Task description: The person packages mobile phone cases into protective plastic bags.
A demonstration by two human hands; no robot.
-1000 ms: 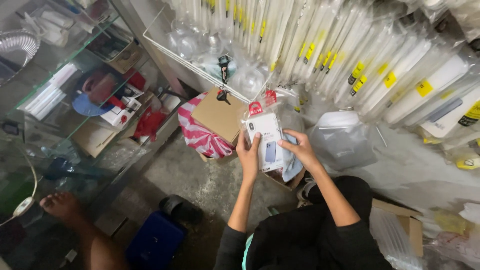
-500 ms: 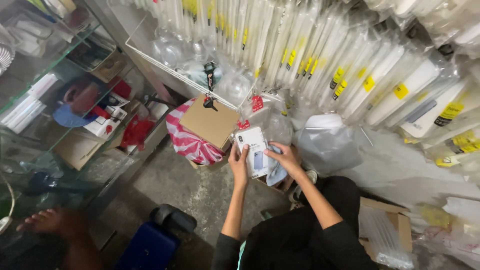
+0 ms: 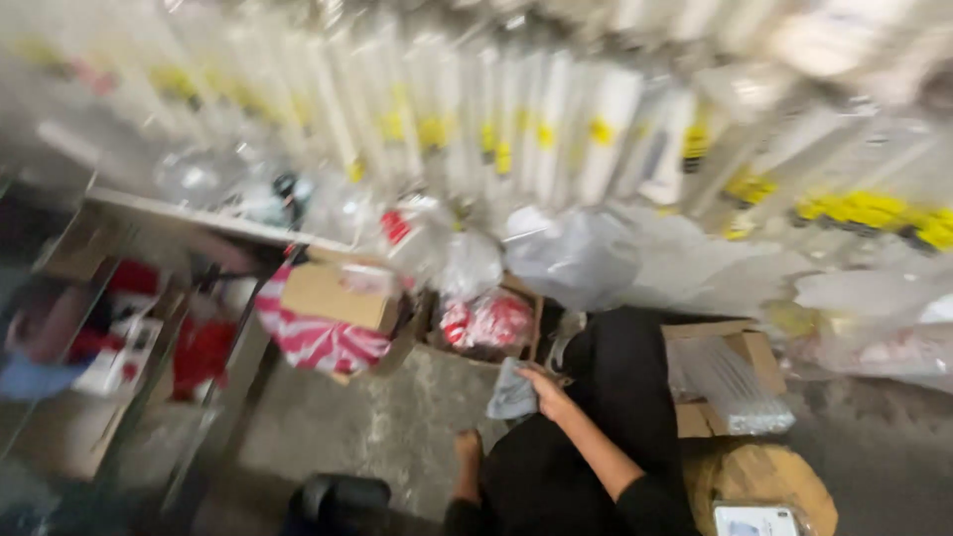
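Frame heavily motion-blurred; fine detail unreliable.

Right hand [image 3: 548, 395]: fingers curled together, clamped on a pale grey-white packet [image 3: 512, 391], which hangs just to the left of the hand, held in the air. The packet sits just below the open cardboard box [image 3: 526, 328] that serves as landmark here.

Left hand [image 3: 468, 446]: low, below and left of the packet, over the concrete floor [image 3: 377, 427]. Whether its fingers are apart or together: cannot tell, too blurred. It holds nothing that I can make out.

Inside the landmark box: red-and-white wrapped goods [image 3: 488, 322]. Touching the box from above: clear plastic bags [image 3: 571, 253], bulging. Left of the box: a brown carton [image 3: 333, 295] resting on a red-and-white striped bag [image 3: 320, 341]. Farther left: a glass-fronted shelf unit [image 3: 129, 328] with red items behind the pane. Right of the box: another cardboard box [image 3: 740, 382] holding a clear-wrapped bundle. Above and behind the box: a long row of white tubes with yellow labels [image 3: 556, 129], hanging or leaning side by side. Below the box, at the bottom edge: a dark rounded object [image 3: 338, 501], kind not discernible.
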